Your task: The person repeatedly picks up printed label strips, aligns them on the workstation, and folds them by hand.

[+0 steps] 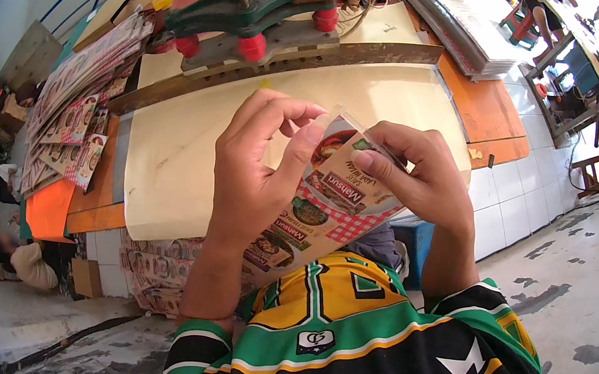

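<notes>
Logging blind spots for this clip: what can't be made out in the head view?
- Printed sachet strip: its upper edge sits behind the fingers of the left hand and right hand; its lower end runs behind the jersey.
- Sealing machine: its top is cut off by the upper edge.
- Stack of printed sheets: warped near the rim, design too small to read.
- Seated person: blurred.
</notes>
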{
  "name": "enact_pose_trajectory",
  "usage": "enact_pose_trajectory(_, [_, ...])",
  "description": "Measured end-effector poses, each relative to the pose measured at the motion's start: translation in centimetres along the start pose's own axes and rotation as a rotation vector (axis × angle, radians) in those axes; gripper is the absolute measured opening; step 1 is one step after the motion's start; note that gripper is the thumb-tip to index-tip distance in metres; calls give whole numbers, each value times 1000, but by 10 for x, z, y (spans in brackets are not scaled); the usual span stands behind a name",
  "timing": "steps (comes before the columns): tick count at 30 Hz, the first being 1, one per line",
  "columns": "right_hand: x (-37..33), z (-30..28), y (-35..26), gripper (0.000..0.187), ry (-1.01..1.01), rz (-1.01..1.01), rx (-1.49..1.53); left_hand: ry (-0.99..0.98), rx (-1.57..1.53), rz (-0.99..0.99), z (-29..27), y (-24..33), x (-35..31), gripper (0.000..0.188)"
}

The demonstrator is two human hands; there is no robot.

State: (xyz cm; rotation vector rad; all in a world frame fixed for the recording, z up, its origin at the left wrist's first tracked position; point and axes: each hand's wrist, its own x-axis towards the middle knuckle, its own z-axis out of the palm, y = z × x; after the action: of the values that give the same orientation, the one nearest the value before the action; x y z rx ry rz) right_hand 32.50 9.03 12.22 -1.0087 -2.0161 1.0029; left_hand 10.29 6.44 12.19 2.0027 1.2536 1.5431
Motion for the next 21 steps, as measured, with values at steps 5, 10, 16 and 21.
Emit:
enact_pose_trajectory(5, [-1,5,-6,27,-22,-38,29,18,61,-4,2,0,4,11])
enact_pose_trajectory(10, [0,7,0,25,-37,-91,7,4,36,-2,2,0,6,10])
enact_pose_trajectory(16, [0,6,1,25,-70,-91,-27,6,40,-9,1,-2,5,9])
enact_pose_trajectory(21, [1,11,-1,27,-49,-96,-33,83,352,143,3,-4,1,8])
